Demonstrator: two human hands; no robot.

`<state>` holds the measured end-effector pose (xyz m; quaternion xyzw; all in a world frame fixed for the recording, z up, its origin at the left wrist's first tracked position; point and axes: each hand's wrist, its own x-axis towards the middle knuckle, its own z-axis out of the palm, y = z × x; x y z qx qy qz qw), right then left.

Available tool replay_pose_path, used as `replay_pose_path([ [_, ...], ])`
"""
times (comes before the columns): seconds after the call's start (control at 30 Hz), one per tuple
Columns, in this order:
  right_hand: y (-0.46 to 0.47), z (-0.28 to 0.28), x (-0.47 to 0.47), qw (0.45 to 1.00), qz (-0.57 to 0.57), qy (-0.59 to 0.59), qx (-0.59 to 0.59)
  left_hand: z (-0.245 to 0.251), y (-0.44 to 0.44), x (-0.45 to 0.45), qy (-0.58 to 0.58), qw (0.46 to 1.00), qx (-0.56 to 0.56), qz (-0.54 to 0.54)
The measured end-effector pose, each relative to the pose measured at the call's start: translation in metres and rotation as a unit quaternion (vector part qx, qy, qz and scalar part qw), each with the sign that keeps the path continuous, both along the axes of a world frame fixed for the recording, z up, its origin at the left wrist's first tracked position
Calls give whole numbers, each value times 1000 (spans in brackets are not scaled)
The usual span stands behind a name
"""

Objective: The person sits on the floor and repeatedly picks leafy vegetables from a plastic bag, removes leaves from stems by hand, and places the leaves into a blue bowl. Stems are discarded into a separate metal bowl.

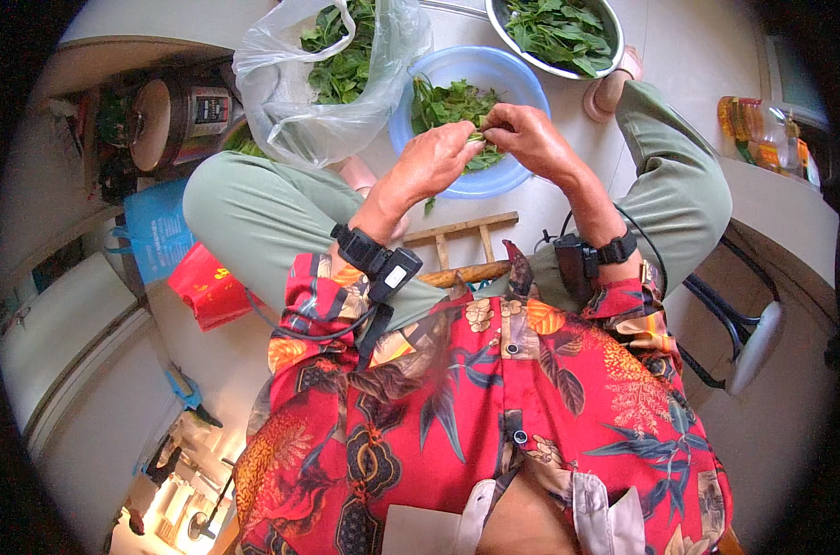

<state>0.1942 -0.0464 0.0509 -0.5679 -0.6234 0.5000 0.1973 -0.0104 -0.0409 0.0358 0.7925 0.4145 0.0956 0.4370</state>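
My left hand [435,158] and my right hand [534,141] meet over a blue plastic basin [513,184]. Between their fingertips is a small piece of green leafy stem [476,137], partly covered by the fingers. Loose green leaves [439,107] lie in the basin below. Behind and to the left stands an open clear plastic bag [274,90] holding more leafy greens [343,76]. A metal bowl [617,45] at the back right is heaped with picked-looking leaves [562,31].
To the left are a rice cooker-like appliance [173,121], a blue bag [157,225] and a red bag [212,288]. Plastic bottles [759,132] stand at the right, above a metal-legged chair [756,347]. A wooden frame [461,232] lies between my legs. Black devices [392,272] are strapped to my wrists.
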Motion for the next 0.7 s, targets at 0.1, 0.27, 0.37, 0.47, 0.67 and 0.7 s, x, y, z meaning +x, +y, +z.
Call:
replay_pose_path([
  [0.1,-3,2,0,999,8,-14,35,-1,-4,2,-3,1000,3,12],
  [0.27,-8,1,-10,990,10,-111,81,-1,-8,7,-9,999,-12,46],
  [0.37,-10,-4,-13,989,-12,-126,79,-2,-7,8,-49,995,-41,76],
  [0.47,-7,-11,-6,963,-129,203,-122,-5,-3,7,-158,972,-143,93],
  [0.67,1,-31,17,959,-237,123,-92,-10,4,-6,-396,799,-360,274],
  [0.7,0,-34,21,980,-199,9,-25,-11,6,-10,-390,779,-387,302],
])
